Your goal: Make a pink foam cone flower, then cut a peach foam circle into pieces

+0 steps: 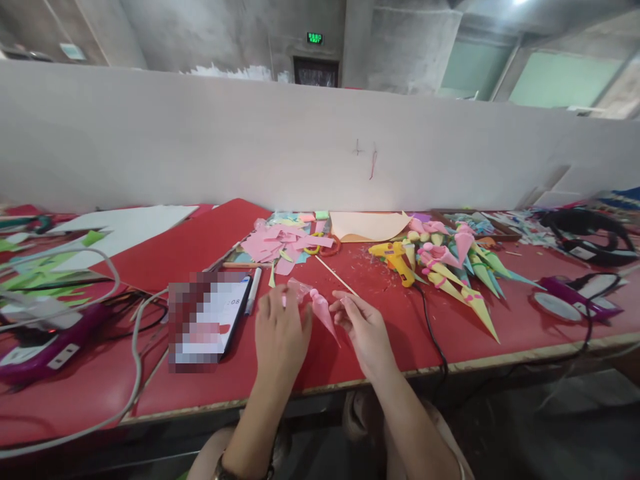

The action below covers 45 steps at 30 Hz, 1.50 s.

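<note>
My left hand [283,323] is over the red tabletop, its fingers bent down and its thumb apart from them. Its fingertips are by a clear plastic piece [299,288], and a bit of pink shows between the fingers. To the right of this hand lies a small pink paper cone [324,312] with a round pink ball at its top and its point towards me. My right hand [365,330] is just right of the cone, thumb and fingers drawn together. Whatever sits in that pinch is too small to make out. A thin wooden stick [335,275] lies beyond it.
A yellow glue gun [393,257] with a black cord stands right of centre, beside several finished paper cones [457,273]. Pink paper scraps [275,241] and scissors [327,245] lie behind. A phone [215,320] and marker [253,291] are left; a white partition [250,143] rises behind.
</note>
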Motion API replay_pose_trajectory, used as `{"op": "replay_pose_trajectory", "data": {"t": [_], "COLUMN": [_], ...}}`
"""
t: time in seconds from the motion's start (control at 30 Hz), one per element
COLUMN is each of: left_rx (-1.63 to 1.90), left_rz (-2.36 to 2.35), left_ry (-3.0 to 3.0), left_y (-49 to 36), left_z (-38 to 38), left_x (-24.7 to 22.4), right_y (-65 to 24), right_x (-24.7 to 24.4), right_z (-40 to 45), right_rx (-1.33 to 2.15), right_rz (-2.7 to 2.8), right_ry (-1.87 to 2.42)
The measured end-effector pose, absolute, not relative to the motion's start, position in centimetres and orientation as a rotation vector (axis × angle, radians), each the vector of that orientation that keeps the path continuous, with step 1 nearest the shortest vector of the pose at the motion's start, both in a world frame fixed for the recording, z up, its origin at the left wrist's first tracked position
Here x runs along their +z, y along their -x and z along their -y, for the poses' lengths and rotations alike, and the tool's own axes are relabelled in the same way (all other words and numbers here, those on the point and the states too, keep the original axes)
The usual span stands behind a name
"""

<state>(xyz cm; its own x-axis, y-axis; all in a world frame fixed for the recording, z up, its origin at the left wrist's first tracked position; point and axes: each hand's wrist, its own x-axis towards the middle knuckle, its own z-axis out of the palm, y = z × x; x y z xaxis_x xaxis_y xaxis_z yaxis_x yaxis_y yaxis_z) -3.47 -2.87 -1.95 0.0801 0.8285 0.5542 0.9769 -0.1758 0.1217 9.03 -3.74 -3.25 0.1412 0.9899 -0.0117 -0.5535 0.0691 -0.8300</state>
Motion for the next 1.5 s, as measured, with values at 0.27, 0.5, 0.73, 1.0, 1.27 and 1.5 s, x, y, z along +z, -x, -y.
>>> {"op": "replay_pose_trajectory", "data": {"t": [0.27, 0.5, 0.73, 1.0, 1.27, 1.5], "left_rx": [-0.326, -0.583, -1.484, -2.354, -2.685, -2.494], "left_rz": [2.023, 2.081, 1.981, 2.581, 2.587, 2.416], "left_ry": [2.453, 2.561, 2.797, 2.436, 2.456, 2.730], "left_y": [1.1, 1.9, 2.1, 1.6, 1.5, 1.5], "left_z": [3.8, 3.7, 3.1, 3.4, 3.8, 3.8], "left_x": [-2.1, -2.0, -2.5, -1.9, -1.0, -1.3], "right_y": [-9.6, -10.0, -9.8, -9.9, -9.6, -9.8], "right_x": [-2.5, -2.6, -2.8, -2.6, -2.5, -2.7], "right_z": [4.1, 4.0, 3.8, 4.2, 4.4, 4.2], "right_rx": [1.307, 1.236, 1.246, 1.225, 1.273, 1.107], "right_rz": [0.715, 0.692, 0.661, 0.775, 0.778, 0.791], "right_ry": [0.807, 0.838, 0.779, 0.772, 0.775, 0.824]}}
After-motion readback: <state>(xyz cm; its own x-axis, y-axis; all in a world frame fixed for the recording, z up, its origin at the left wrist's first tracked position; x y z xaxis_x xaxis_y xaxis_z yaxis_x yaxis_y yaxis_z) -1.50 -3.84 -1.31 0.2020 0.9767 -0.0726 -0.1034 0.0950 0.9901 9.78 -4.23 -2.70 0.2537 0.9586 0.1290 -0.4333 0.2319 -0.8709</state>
